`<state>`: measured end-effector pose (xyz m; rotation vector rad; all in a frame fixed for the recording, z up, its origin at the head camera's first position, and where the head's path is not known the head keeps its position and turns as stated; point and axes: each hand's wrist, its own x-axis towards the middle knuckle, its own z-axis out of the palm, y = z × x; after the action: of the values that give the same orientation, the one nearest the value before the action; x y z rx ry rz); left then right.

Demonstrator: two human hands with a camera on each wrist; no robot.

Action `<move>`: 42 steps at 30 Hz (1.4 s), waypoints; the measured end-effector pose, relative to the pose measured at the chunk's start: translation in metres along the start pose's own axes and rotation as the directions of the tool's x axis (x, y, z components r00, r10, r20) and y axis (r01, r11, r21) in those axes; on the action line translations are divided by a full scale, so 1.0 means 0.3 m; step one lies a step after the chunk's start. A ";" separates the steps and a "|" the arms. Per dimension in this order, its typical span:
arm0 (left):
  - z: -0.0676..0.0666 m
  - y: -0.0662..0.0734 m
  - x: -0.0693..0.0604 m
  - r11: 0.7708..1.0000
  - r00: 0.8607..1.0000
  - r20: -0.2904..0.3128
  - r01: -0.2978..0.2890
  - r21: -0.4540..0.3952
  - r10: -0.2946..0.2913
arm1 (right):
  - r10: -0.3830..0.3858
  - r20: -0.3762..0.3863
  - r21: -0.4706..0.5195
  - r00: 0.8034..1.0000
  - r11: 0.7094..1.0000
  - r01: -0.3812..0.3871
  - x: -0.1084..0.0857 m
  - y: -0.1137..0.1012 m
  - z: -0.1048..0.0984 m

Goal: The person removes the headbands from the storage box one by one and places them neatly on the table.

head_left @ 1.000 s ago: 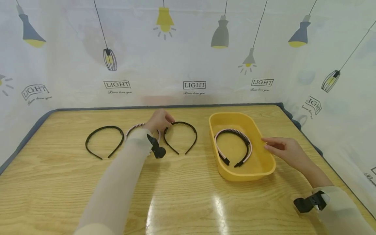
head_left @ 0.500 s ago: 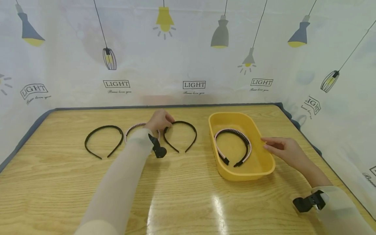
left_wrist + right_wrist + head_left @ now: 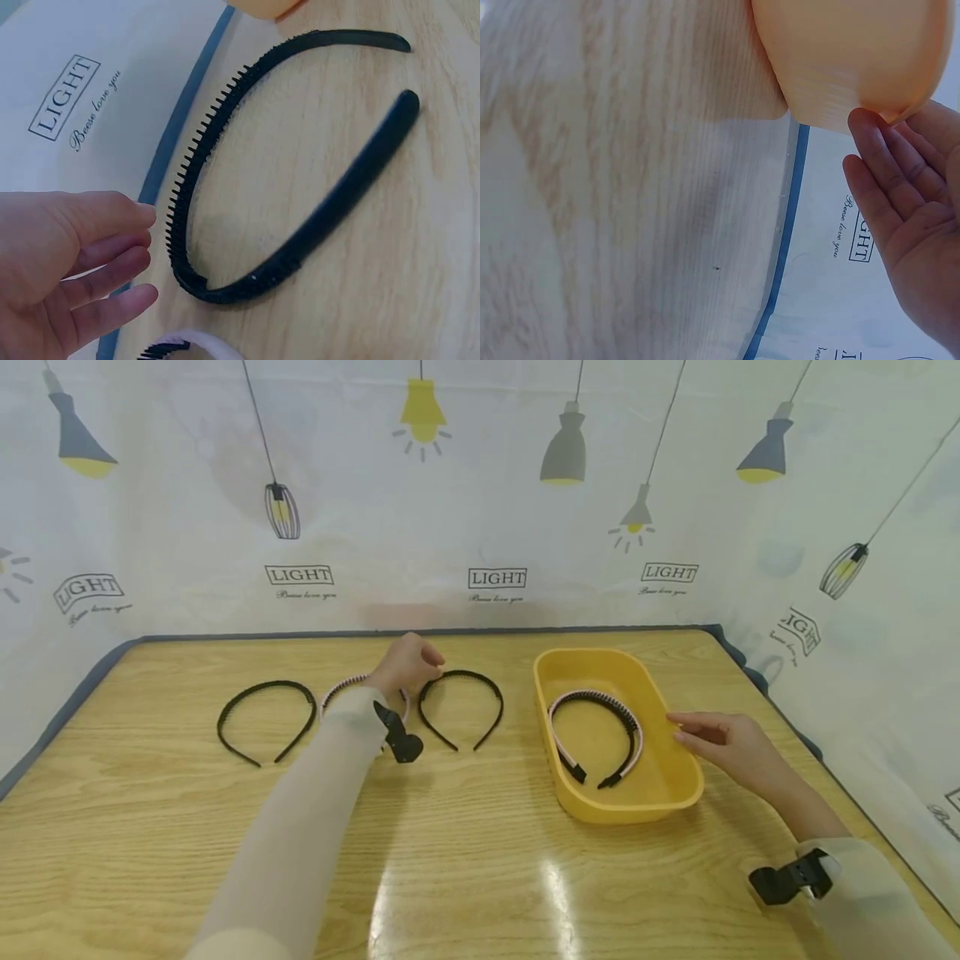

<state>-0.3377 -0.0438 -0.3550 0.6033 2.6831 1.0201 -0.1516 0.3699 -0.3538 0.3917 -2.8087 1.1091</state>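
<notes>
Just off the toothed edge of a black headband (image 3: pixel 356 180), my left hand (image 3: pixel 82 262) hangs with its fingers loosely bent and nothing in them. In the head view the left hand (image 3: pixel 405 667) is at the upper left of that headband (image 3: pixel 500 697), partly covering a pink headband (image 3: pixel 325 702). Another black headband (image 3: pixel 270 683) lies farther left. My right hand (image 3: pixel 731 747) pinches the right rim of a yellow basket (image 3: pixel 626 814). Fingertips (image 3: pixel 862 116) of the right hand rest against its outer wall. Inside, a pink headband (image 3: pixel 640 739) and a black one overlap.
The wooden table (image 3: pixel 465 860) ends at a dark blue edge in front of a white printed curtain (image 3: pixel 360 510). The curtain also stands along the left and right sides. The basket is right of the loose headbands.
My left hand has lifted slightly away from the right-hand black headband. The right hand, basket and headbands keep their places.
</notes>
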 end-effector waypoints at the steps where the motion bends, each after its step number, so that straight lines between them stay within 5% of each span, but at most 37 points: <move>1: -0.003 0.006 0.000 1.000 1.000 -0.008 -0.014 0.006 0.014 | -0.001 0.000 0.001 1.000 1.000 0.001 0.000 0.001 0.000; 9: -0.007 0.065 0.009 0.990 0.990 -0.026 -0.138 -0.029 0.137 | 0.003 0.002 -0.009 1.000 1.000 -0.003 0.000 0.000 0.000; 24: 0.040 0.201 0.007 0.975 0.977 0.012 -0.212 -0.069 0.213 | 0.013 0.007 -0.015 1.000 1.000 -0.013 -0.002 -0.003 0.002; 42: 0.156 0.334 0.022 0.955 0.953 0.076 -0.289 -0.061 0.293 | 0.030 0.002 -0.007 1.000 1.000 -0.030 -0.004 -0.002 0.003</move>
<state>-0.2978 0.0544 -0.3226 1.0320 2.5372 1.0987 -0.1502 0.3692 -0.3542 0.3514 -2.8292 1.1044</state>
